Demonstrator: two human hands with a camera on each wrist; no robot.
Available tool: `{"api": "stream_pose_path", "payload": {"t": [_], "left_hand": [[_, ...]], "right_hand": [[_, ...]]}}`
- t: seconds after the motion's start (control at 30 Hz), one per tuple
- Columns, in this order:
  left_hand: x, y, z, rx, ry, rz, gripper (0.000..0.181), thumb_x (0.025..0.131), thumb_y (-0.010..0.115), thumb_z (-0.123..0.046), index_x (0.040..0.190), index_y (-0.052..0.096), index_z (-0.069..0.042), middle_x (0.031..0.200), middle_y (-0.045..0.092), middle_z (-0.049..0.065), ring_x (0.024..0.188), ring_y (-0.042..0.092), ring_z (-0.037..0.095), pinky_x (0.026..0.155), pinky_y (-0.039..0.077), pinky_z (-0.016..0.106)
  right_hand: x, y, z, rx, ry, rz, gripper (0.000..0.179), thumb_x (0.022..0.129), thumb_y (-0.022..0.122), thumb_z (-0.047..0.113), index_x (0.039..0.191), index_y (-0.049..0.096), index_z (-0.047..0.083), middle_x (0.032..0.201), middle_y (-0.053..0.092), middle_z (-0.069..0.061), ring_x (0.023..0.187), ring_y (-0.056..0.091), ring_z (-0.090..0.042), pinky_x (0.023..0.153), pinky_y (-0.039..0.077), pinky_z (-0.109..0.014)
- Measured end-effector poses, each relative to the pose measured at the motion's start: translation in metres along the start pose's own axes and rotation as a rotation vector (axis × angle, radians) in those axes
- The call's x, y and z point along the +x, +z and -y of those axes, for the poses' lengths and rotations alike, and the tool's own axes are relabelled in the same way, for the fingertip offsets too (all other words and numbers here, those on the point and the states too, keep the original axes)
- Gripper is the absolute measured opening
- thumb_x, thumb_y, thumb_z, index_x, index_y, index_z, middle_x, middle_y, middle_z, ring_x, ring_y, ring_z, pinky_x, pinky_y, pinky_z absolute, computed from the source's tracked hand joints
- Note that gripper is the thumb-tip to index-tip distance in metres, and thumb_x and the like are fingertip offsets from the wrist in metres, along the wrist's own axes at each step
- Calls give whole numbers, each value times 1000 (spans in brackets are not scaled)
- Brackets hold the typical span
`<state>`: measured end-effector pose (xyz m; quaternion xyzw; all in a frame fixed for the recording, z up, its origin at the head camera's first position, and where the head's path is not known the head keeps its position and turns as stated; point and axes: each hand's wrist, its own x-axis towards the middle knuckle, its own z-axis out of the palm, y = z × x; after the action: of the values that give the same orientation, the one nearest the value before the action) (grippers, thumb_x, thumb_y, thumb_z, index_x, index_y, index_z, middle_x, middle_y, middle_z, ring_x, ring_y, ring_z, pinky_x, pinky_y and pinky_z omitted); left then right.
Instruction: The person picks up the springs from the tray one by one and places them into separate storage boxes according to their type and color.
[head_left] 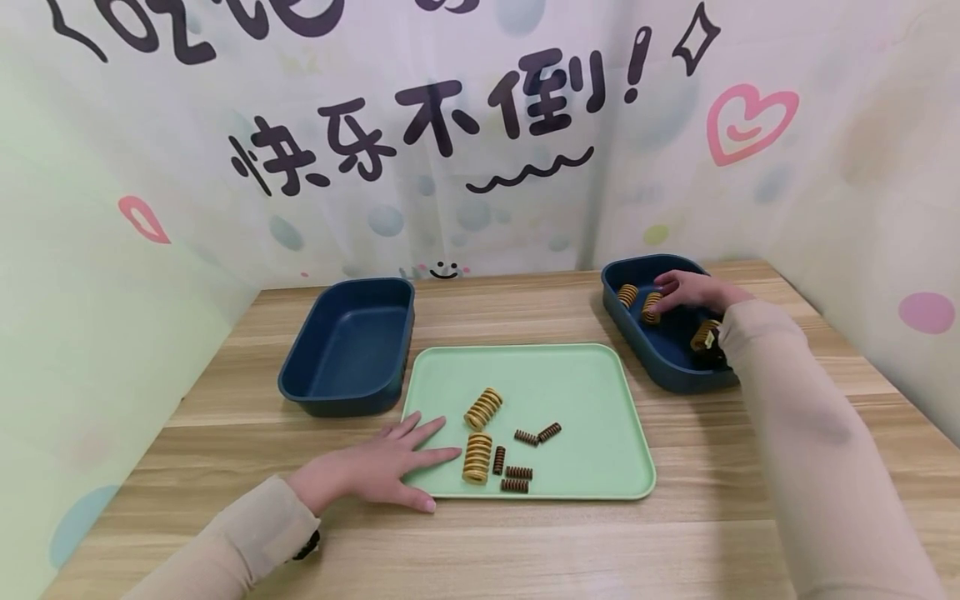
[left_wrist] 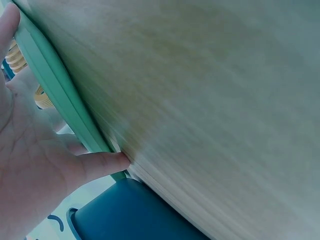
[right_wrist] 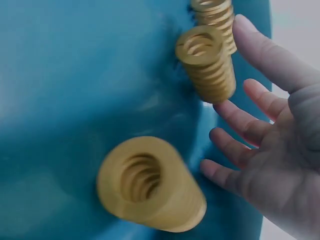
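My left hand (head_left: 378, 467) lies with fingers spread over the left edge of the light green tray (head_left: 577, 383), its fingertips close to a yellow coil spring (head_left: 477, 458). In the left wrist view the little finger of the left hand (left_wrist: 37, 165) touches the tray's rim. A second yellow spring (head_left: 483, 408) lies just behind, and several small dark brown springs (head_left: 519, 472) lie beside them. My right hand (head_left: 693, 292) is inside the right blue bin (head_left: 637, 333). The right wrist view shows its fingers loosely extended around a yellow spring (right_wrist: 207, 65), a fingertip touching it, without a grip.
Two more yellow springs (right_wrist: 150, 185) (head_left: 627, 295) lie in the right bin. Another blue bin (head_left: 348, 350) stands left of the tray. Everything sits on a wood-grain table (head_left: 525, 550), with a printed curtain (head_left: 420, 217) behind it.
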<state>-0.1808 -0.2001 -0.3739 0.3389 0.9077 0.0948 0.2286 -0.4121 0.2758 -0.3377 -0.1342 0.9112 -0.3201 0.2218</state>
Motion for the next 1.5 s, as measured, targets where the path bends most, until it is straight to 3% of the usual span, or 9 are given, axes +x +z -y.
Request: {"api": "stream_pose_path", "payload": {"t": [0.13,0.3,0.63,0.8,1.03,1.2,1.5], "left_hand": [[0,-1,-1,3,6,-1,69,84,52,-57,143,31,-28,153,8,12,136,3,45,101,16,64],[0,-1,-1,0,7,-3,69,84,52,-58,143,31,-29,154,7,12,136,3,45,101,16,64],[0,2,2,5,2,-6,69,84,51,-58,143,31,-29,154,6,10,137,1,44,104,13,62],[0,2,2,2,11,-13,69,84,52,-57,143,32,-28,154,7,12,136,2,45,103,14,63],[0,1,1,1,14,-13,69,84,51,-58,143,32,-29,154,7,12,136,3,45,103,14,63],[0,2,1,6,12,-13,69,84,51,-58,143,32,-29,154,7,11,137,2,44,103,14,63],[1,3,2,17,5,-15,69,83,51,-60,143,31,-32,154,7,9,137,2,43,104,13,62]], "right_hand": [[-6,-7,5,9,-32,-47,69,90,57,22,137,18,-12,134,28,-38,123,28,-49,103,20,-58],[-16,-16,16,14,-60,-99,74,89,60,27,138,18,-8,136,25,-36,125,25,-48,103,18,-59],[-38,-15,67,-58,-137,-171,76,88,59,34,144,17,4,143,24,-27,131,21,-44,102,19,-60],[-41,3,92,-136,-206,-205,77,85,62,40,143,23,8,143,30,-21,131,25,-38,102,21,-59],[-43,37,123,-117,-388,-232,65,86,65,24,138,32,4,138,39,-20,130,29,-35,102,25,-55],[-40,65,140,-134,-490,-245,63,85,67,23,137,36,4,134,45,-18,127,36,-33,100,31,-52],[-41,112,163,-213,-560,-220,66,83,68,27,136,38,2,130,50,-18,122,43,-31,98,36,-48]]}}
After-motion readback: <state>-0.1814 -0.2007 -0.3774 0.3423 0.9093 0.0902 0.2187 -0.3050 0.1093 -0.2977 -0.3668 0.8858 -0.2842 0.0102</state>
